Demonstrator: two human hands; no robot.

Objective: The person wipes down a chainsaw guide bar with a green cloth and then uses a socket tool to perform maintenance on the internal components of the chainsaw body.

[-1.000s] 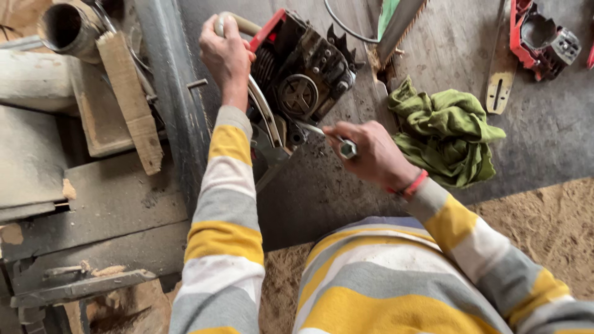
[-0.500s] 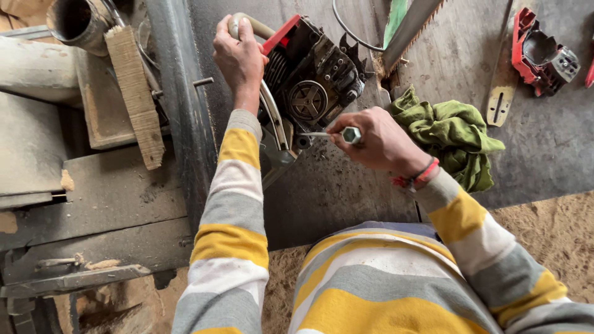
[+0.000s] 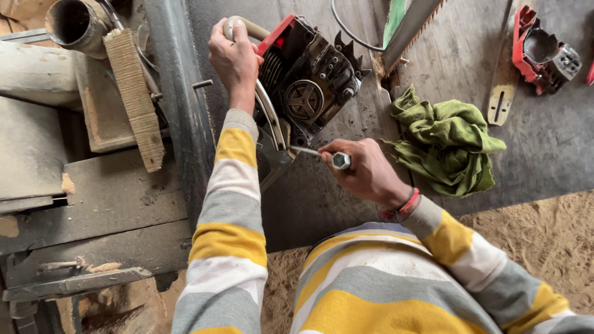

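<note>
Left hand point(image 3: 233, 57) grips chainsaw body point(image 3: 307, 83); right hand point(image 3: 365, 170) holds socket wrench point(image 3: 334, 158).

The chainsaw body point(image 3: 309, 86) stands on the table point(image 3: 346, 204), near its left edge. The left hand point(image 3: 232, 59) grips the handle on the body's left side; the right hand point(image 3: 365, 170) holds a socket wrench point(image 3: 322, 154) at its near side. A crumpled rag point(image 3: 448, 142) lies to the right. Farther right lie a guide bar point(image 3: 502, 80) and a side cover point(image 3: 544, 52). A pipe point(image 3: 77, 25) sits at far left.
</note>
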